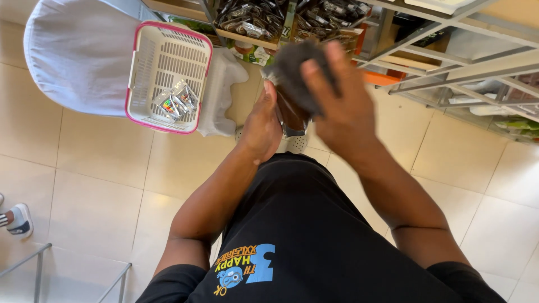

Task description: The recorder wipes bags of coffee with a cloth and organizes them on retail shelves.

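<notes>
We are gripping a dark pack (pixel 296 73) with both hands, held up in front of our chest, just below the shelf (pixel 252 38). Our right hand (pixel 339 106) is wrapping over the pack's top and right side, fingers (pixel 331 64) curled across it, grasping it. Our left hand (pixel 261 126) is pressing against the pack's lower left, thumb up along its edge, also grasping it. The pack is blurred, so we cannot tell its print; it is looking grey-black and crinkly. Below the hands our black shirt (pixel 297 224) is filling the lower middle, with a blue and yellow print near the hem. A grey shoe (pixel 295 140) is showing just under the pack, on the tile floor (pixel 84 179). Straight ahead the shelf is holding rows of similar dark packs (pixel 247 17), and a metal rack (pixel 460 62) is running off to the right with green items at its far end. To the left a white basket (pixel 168 73) with a pink rim is sitting well apart from the hands, and silver sachets (pixel 177 101) are lying in its lower corner. The basket is resting on something draped in white cloth (pixel 78 56). At the far left edge another person's shoe (pixel 19 220) is showing, and a metal rail (pixel 39 264) is standing in the bottom left corner.
</notes>
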